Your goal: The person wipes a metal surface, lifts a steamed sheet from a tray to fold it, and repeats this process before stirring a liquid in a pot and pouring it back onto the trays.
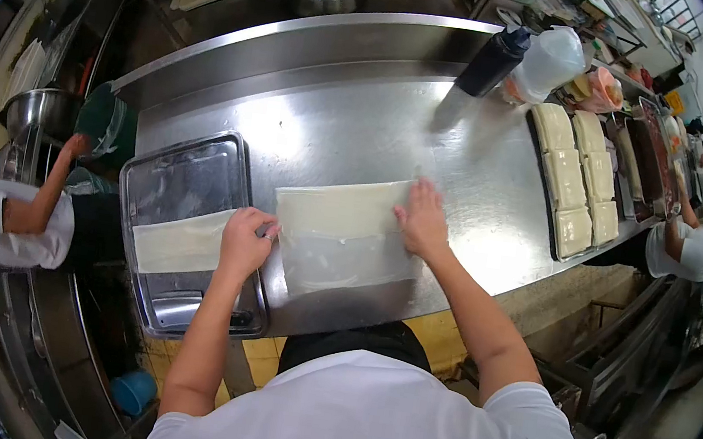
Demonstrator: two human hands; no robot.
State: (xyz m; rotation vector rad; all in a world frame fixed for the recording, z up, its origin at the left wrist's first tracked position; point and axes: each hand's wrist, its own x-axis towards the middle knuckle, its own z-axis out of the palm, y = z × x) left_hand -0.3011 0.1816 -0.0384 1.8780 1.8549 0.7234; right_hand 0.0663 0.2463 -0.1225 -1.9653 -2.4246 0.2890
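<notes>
Your left hand (pixel 245 240) and right hand (pixel 422 219) press flat, fingers open, on the dough sheet (pixel 341 231), at 9 and 3 o'clock on the worktop (pixel 337 121).

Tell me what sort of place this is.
Most likely a commercial kitchen or food-prep line. The left hand and right hand press a thin dough sheet flat on a long stainless steel counter, beside a metal tray and a tray of folded dough pieces.
</notes>
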